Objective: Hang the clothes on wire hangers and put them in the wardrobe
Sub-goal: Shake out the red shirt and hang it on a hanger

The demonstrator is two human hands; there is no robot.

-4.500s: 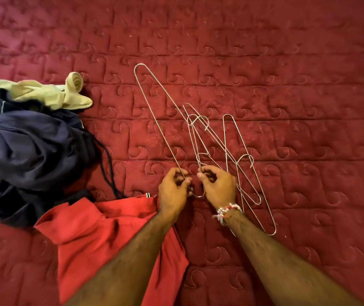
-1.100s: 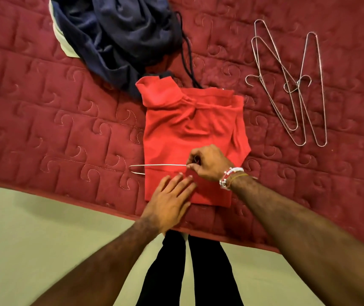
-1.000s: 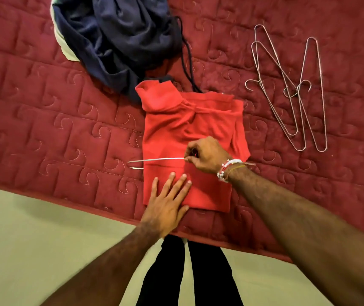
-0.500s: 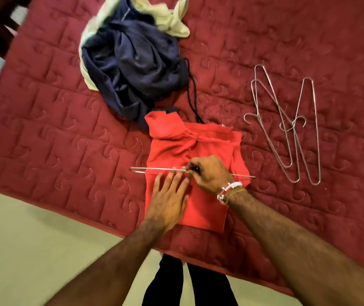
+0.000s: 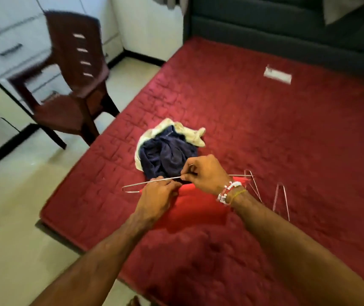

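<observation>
Mid-frame, the left hand point(image 5: 156, 195) and right hand point(image 5: 205, 173) both pinch the wire hanger point(image 5: 152, 183), red shirt point(image 5: 198, 208) under it. White label point(image 5: 277, 74) upper right is too blurry to read, and the spare hangers point(image 5: 286, 202) are half hidden by the wrist.

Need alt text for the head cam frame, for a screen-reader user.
A left hand and a right hand grip a wire hanger carrying a red garment over a red quilted bed. Behind lies a pile of navy and cream clothes; spare hangers lie to the right, a brown chair stands left.
</observation>
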